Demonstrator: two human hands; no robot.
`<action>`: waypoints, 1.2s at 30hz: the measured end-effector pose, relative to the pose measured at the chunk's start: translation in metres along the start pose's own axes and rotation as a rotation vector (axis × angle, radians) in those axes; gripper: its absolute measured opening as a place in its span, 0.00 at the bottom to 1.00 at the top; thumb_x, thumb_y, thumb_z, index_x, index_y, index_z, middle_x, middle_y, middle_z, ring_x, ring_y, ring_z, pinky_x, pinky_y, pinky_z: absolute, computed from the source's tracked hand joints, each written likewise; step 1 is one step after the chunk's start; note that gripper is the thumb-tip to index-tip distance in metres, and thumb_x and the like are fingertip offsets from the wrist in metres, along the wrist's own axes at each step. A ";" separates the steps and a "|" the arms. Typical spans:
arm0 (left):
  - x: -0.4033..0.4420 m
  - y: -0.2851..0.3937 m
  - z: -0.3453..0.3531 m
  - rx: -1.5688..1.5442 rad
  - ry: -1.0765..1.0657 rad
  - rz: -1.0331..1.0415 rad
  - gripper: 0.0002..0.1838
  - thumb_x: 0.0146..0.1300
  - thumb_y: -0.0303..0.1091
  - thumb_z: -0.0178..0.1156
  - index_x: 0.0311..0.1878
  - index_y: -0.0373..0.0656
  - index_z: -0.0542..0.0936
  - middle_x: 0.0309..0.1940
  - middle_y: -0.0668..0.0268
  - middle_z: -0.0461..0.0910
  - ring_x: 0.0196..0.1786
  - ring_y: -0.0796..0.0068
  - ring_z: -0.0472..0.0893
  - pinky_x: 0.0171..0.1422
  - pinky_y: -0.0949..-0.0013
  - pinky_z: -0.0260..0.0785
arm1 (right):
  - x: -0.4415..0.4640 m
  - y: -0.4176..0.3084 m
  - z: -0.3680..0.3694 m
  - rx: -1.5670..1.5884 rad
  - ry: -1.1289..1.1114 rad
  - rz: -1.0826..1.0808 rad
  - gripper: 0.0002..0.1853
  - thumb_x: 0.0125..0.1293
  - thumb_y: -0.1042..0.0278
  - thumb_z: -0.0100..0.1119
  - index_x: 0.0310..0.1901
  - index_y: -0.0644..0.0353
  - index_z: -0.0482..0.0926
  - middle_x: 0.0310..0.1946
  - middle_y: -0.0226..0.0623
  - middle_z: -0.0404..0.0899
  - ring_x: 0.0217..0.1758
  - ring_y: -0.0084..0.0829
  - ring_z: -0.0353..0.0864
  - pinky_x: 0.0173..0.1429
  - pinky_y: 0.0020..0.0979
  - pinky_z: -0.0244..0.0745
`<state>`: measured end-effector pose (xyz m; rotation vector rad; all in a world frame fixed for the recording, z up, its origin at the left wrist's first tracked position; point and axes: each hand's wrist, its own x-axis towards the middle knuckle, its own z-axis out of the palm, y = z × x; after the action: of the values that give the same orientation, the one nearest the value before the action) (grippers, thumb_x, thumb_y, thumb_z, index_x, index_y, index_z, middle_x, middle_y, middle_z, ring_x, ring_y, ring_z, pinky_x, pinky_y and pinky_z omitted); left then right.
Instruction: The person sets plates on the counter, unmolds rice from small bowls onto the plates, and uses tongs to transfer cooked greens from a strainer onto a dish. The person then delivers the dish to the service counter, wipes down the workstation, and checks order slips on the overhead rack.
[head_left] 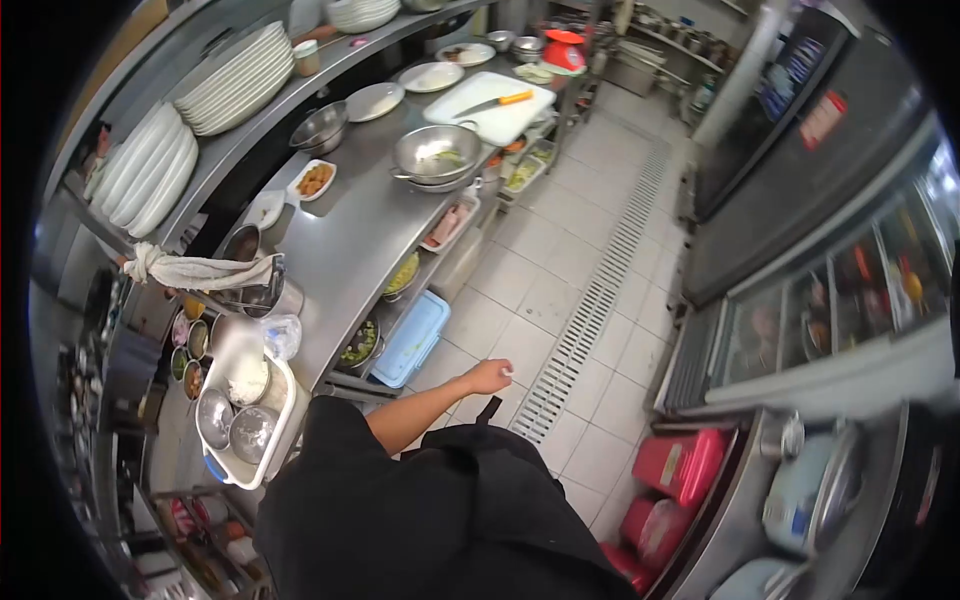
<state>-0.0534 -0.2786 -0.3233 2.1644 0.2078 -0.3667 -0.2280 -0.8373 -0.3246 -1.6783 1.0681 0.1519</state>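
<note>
My left hand hangs over the tiled floor, to the right of the steel counter, fingers curled closed. A small pale spot shows at its fingertips; whether it holds anything cannot be made out. The bare forearm comes out of a short black sleeve. My right hand is out of view. Below the counter edge, left of my hand, sits a blue lid or tray. On the counter are a steel colander, a white cutting board with an orange-handled knife, and a small dish of orange-brown food.
A white tub with metal bowls stands at the left. Stacked plates fill the upper shelf. A drain grate runs along the floor. Fridges line the right side, with red containers low down.
</note>
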 end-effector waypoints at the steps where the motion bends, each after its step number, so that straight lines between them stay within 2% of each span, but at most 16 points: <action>1: 0.017 0.010 -0.017 -0.055 0.048 0.028 0.17 0.57 0.40 0.60 0.47 0.41 0.79 0.36 0.51 0.83 0.40 0.56 0.83 0.47 0.59 0.75 | 0.020 -0.025 0.013 -0.034 -0.021 -0.011 0.04 0.58 0.69 0.54 0.28 0.57 0.74 0.15 0.32 0.71 0.16 0.26 0.74 0.16 0.29 0.68; 4: 0.071 0.016 -0.065 -0.376 0.256 0.046 0.13 0.61 0.36 0.59 0.46 0.41 0.78 0.32 0.58 0.82 0.34 0.70 0.83 0.37 0.66 0.76 | 0.102 -0.121 0.057 -0.100 -0.107 -0.131 0.05 0.58 0.69 0.53 0.25 0.55 0.74 0.13 0.30 0.69 0.15 0.25 0.72 0.14 0.29 0.66; 6: 0.111 0.039 -0.153 -1.033 0.552 -0.131 0.13 0.62 0.36 0.60 0.47 0.41 0.77 0.31 0.64 0.80 0.33 0.76 0.81 0.33 0.71 0.74 | 0.190 -0.220 0.127 -0.125 -0.182 -0.274 0.06 0.57 0.69 0.53 0.23 0.54 0.74 0.11 0.28 0.68 0.14 0.24 0.71 0.14 0.28 0.65; 9: 0.151 0.038 -0.246 -1.066 1.057 -0.279 0.17 0.62 0.39 0.62 0.49 0.39 0.73 0.31 0.65 0.78 0.31 0.74 0.80 0.29 0.71 0.73 | 0.285 -0.360 0.273 -0.345 -0.140 -0.363 0.09 0.62 0.68 0.49 0.24 0.59 0.73 0.12 0.30 0.68 0.12 0.25 0.70 0.13 0.27 0.65; 12: 0.185 0.022 -0.319 -0.897 1.432 -0.596 0.15 0.62 0.37 0.61 0.43 0.35 0.74 0.33 0.62 0.79 0.30 0.72 0.80 0.24 0.68 0.76 | 0.368 -0.462 0.478 -0.293 -0.522 -0.635 0.08 0.58 0.75 0.46 0.22 0.57 0.64 0.13 0.30 0.66 0.11 0.24 0.65 0.12 0.27 0.59; 13: 0.190 0.023 -0.327 -0.902 1.468 -0.626 0.15 0.62 0.37 0.61 0.43 0.35 0.74 0.33 0.62 0.79 0.30 0.72 0.80 0.24 0.68 0.76 | 0.338 -0.509 0.546 -0.348 -0.705 -0.492 0.05 0.61 0.73 0.47 0.27 0.59 0.70 0.16 0.31 0.69 0.15 0.24 0.68 0.15 0.27 0.62; 15: 0.208 0.029 -0.356 -0.994 1.540 -0.566 0.14 0.61 0.35 0.61 0.40 0.32 0.74 0.32 0.59 0.77 0.29 0.67 0.81 0.26 0.70 0.77 | 0.287 -0.557 0.686 -0.499 -0.856 -0.681 0.10 0.67 0.68 0.50 0.44 0.63 0.76 0.25 0.31 0.74 0.21 0.22 0.72 0.19 0.24 0.65; 17: 0.212 0.027 -0.370 -1.003 1.632 -0.602 0.12 0.60 0.33 0.61 0.38 0.32 0.75 0.30 0.59 0.78 0.26 0.68 0.81 0.24 0.70 0.77 | 0.198 -0.589 0.787 -0.611 -1.194 -0.788 0.09 0.69 0.68 0.51 0.45 0.61 0.77 0.29 0.30 0.77 0.26 0.20 0.76 0.24 0.20 0.66; 20: 0.202 0.036 -0.391 -0.775 1.754 -0.708 0.12 0.57 0.27 0.59 0.43 0.31 0.79 0.28 0.57 0.81 0.27 0.64 0.83 0.29 0.61 0.81 | 0.027 -0.619 0.841 -0.751 -1.621 -0.754 0.12 0.70 0.65 0.52 0.49 0.61 0.77 0.33 0.32 0.80 0.29 0.22 0.78 0.28 0.23 0.70; 22: 0.181 0.035 -0.410 -0.105 1.736 -0.890 0.09 0.53 0.24 0.59 0.38 0.33 0.80 0.33 0.54 0.81 0.30 0.60 0.84 0.33 0.58 0.77 | -0.024 -0.614 0.871 -0.888 -1.782 -0.828 0.13 0.70 0.64 0.52 0.49 0.62 0.78 0.34 0.33 0.81 0.30 0.22 0.79 0.29 0.24 0.70; 24: 0.167 0.036 -0.423 0.444 1.917 -0.612 0.05 0.53 0.24 0.58 0.33 0.34 0.80 0.42 0.52 0.78 0.32 0.58 0.81 0.34 0.57 0.72 | -0.052 -0.610 0.891 -0.894 -1.851 -0.876 0.13 0.70 0.63 0.52 0.49 0.62 0.78 0.35 0.33 0.81 0.31 0.23 0.80 0.30 0.23 0.70; 26: 0.169 0.064 -0.424 0.484 1.894 -0.565 0.04 0.52 0.22 0.58 0.32 0.35 0.79 0.47 0.53 0.77 0.32 0.59 0.80 0.33 0.59 0.71 | -0.057 -0.609 0.906 -0.904 -1.942 -0.950 0.13 0.70 0.63 0.52 0.48 0.62 0.78 0.35 0.34 0.81 0.31 0.23 0.80 0.30 0.23 0.70; 32: 0.243 0.080 -0.370 0.628 1.777 -0.630 0.08 0.43 0.15 0.58 0.24 0.37 0.72 0.56 0.57 0.73 0.28 0.64 0.77 0.27 0.66 0.66 | -0.027 -0.638 0.933 -1.021 -1.870 -0.644 0.12 0.69 0.61 0.53 0.45 0.60 0.79 0.33 0.32 0.81 0.29 0.22 0.79 0.31 0.25 0.69; 34: 0.254 0.093 -0.370 0.654 1.880 -0.688 0.09 0.42 0.11 0.56 0.23 0.35 0.70 0.56 0.55 0.71 0.39 0.61 0.81 0.30 0.67 0.74 | -0.012 -0.653 0.939 -1.110 -1.947 -0.666 0.12 0.70 0.60 0.52 0.45 0.59 0.79 0.33 0.32 0.81 0.29 0.22 0.79 0.30 0.25 0.69; 35: 0.263 0.109 -0.378 0.625 2.000 -0.550 0.09 0.45 0.09 0.54 0.22 0.33 0.68 0.54 0.51 0.71 0.60 0.48 0.76 0.50 0.58 0.77 | -0.009 -0.665 0.943 -1.140 -1.983 -0.664 0.13 0.69 0.60 0.52 0.45 0.60 0.79 0.32 0.33 0.82 0.29 0.22 0.79 0.30 0.25 0.69; 36: 0.266 0.119 -0.386 0.637 2.010 -0.570 0.09 0.45 0.09 0.54 0.22 0.33 0.68 0.54 0.51 0.71 0.60 0.48 0.76 0.50 0.58 0.77 | -0.005 -0.675 0.951 -1.151 -2.004 -0.666 0.13 0.69 0.60 0.52 0.45 0.60 0.79 0.32 0.33 0.82 0.29 0.22 0.79 0.30 0.25 0.69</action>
<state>0.3018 -0.0293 -0.1101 2.1218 1.9507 1.7765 0.6231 -0.0458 -0.2266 -1.5368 -1.2844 1.7270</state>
